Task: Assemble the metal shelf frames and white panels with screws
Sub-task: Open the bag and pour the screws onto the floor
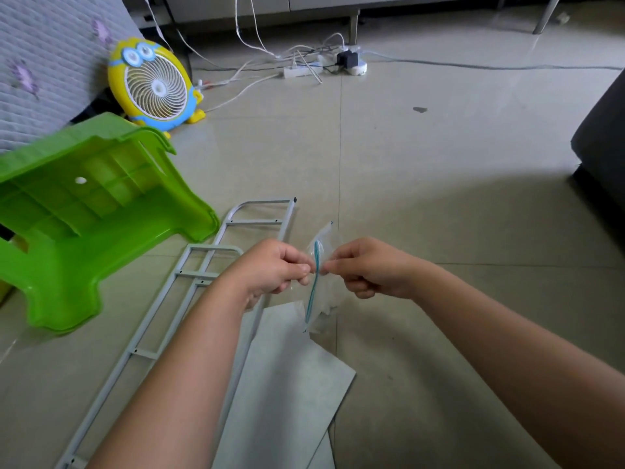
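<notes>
Both hands, left hand [270,269] and right hand [368,269], pinch the zip bag [318,282] seal with their fingers; a sharp tug could scatter screws across the floor [439,198].

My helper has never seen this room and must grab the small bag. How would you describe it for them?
Start at the tipped-over green plastic stool; right of it lie grey metal shelf frames and flat white panels. Above those, the left hand and right hand pinch a small clear plastic zip bag. Its blue seal strip sets it apart from the opaque parts below.
</notes>
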### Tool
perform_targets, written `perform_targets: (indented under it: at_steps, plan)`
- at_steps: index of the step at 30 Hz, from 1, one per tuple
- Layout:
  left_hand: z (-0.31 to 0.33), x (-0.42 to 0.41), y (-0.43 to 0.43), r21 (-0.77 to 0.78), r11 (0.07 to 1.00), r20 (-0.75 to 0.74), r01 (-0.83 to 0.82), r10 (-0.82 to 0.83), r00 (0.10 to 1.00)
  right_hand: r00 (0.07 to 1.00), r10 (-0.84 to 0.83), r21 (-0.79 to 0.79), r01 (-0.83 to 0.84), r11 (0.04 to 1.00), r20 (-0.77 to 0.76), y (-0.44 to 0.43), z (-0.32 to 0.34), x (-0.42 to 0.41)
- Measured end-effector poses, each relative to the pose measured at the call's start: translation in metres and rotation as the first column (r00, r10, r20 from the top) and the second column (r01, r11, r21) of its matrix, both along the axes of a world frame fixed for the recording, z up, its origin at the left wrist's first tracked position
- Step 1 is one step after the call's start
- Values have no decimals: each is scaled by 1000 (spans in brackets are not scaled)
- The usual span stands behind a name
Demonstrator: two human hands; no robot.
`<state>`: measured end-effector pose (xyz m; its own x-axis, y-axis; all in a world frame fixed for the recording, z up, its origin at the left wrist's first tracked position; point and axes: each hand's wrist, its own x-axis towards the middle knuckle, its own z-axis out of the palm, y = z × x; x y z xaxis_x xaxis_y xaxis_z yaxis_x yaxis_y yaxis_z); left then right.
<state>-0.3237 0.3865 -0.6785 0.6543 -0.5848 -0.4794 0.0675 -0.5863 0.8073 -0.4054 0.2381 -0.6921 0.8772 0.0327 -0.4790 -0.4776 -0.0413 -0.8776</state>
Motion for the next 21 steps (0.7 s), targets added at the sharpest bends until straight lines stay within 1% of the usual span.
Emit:
perform_targets:
  at_steps: [3, 7, 9, 11, 12, 13, 15, 18, 21]
  plan:
    - [2, -2, -1, -5, 1000, -17, 25, -25, 1000, 999, -33, -61, 35, 998, 39, 2, 0, 0]
    - [5, -3, -6, 12, 1000, 28, 0, -1, 1000, 974, -204, -68, 211, 975, 93, 5, 0, 3]
    - [5, -3, -10, 37, 999, 79, -22, 19, 997, 954, -269, -169, 289, 942, 131, 6, 1, 5]
    - [3, -3, -11, 84, 996, 143, -1, -11, 990, 956, -240, -313, 283, 907, 168, 7, 3, 5]
    - [1, -4, -11, 96, 995, 162, 13, -29, 986, 962, -212, -359, 261, 896, 169, 8, 3, 4]
    - [-1, -6, -11, 97, 995, 167, 22, -38, 985, 966, -200, -374, 249, 893, 165, 8, 3, 2]
    - [-3, -6, -10, 82, 996, 161, 20, -33, 986, 963, -219, -319, 260, 911, 160, 8, 0, 3]
    - [-3, -5, -10, 52, 999, 169, -16, 7, 986, 958, -272, -125, 282, 951, 92, 9, -5, 7]
    - [-2, -6, -9, 65, 997, 188, -37, 25, 982, 959, -282, 52, 282, 958, -16, 10, -10, 12]
